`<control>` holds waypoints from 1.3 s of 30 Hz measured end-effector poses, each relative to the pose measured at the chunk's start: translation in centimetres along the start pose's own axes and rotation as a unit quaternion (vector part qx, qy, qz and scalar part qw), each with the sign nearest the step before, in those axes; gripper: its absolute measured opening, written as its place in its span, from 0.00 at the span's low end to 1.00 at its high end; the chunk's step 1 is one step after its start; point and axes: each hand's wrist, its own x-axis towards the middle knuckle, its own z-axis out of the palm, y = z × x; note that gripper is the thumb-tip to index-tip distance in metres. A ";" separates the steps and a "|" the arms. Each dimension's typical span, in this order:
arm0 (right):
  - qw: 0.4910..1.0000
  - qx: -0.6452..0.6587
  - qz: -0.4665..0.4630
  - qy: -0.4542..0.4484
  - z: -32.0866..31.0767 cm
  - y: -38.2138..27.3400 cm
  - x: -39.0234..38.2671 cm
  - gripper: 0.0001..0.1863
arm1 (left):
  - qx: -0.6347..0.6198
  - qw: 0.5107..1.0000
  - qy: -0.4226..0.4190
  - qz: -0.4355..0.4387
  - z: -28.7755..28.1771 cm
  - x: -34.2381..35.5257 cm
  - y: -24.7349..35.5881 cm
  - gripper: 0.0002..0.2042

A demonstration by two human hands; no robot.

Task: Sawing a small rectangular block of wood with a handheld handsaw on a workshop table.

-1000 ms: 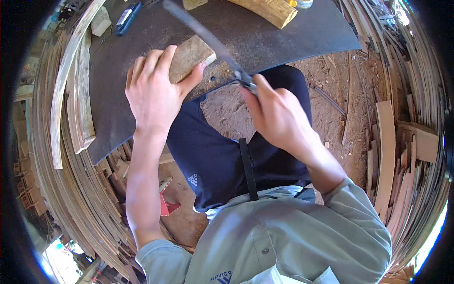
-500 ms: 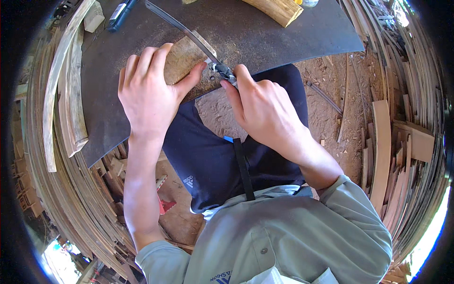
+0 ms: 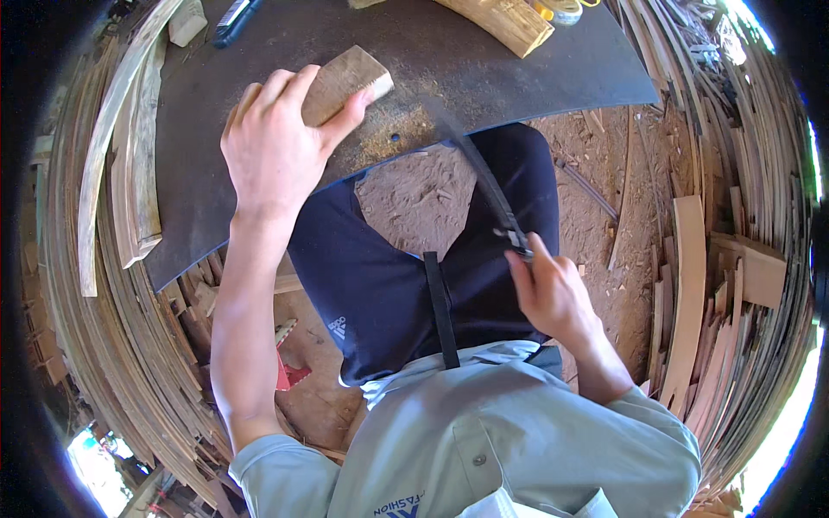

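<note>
**Block in left grip on desk, bladed tool in right grip, gap between them**

Left grip (image 3: 275, 155): closed partway, as wide as the wood block (image 3: 344, 85). Fingers over its left side, thumb along the near face toward the right end. Block sits on the dark desk (image 3: 570, 78), set in from the near edge, right end pale.

Right grip (image 3: 560, 295): curled around the handle end of the bladed tool (image 3: 492, 190), thumb and index finger toward the blade. Rest of the handle hidden in the palm. It's off the desk, above the person's right thigh. Blade is long, narrow and dark, pointing up-left across the near edge; tip blurred, to the right of the block, not touching it.

Sawdust (image 3: 401, 123) on the desk just below and right of the block, around a small hole (image 3: 395, 137).

Far side of desk: thick wood piece (image 3: 501, 22) beside a tape roll (image 3: 566, 10) at right; dark blue case (image 3: 235, 23) and small pale block (image 3: 187, 23) at left, both partly cut off or near the rim.

Left edge: pale curved strip (image 3: 102, 164) alongside a thicker timber (image 3: 138, 190). Red item (image 3: 295, 374) on the ground left of the person's legs, can't tell what. Stacked wood strips (image 3: 147, 380) both sides.
</note>
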 end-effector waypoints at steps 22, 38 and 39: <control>0.987 -0.059 -0.116 0.094 1.5 -6.5 12.8 0.16 | -0.004 0.999 0.033 0.012 0.2 0.0 0.5 0.32; 0.992 -0.061 -0.061 0.094 2.4 -7.3 11.5 0.15 | 0.006 1.000 0.013 0.010 -0.1 0.3 0.5 0.32; 0.992 -0.059 -0.059 0.097 2.5 -7.1 11.1 0.15 | 0.001 1.000 0.003 0.006 -0.1 0.4 0.5 0.32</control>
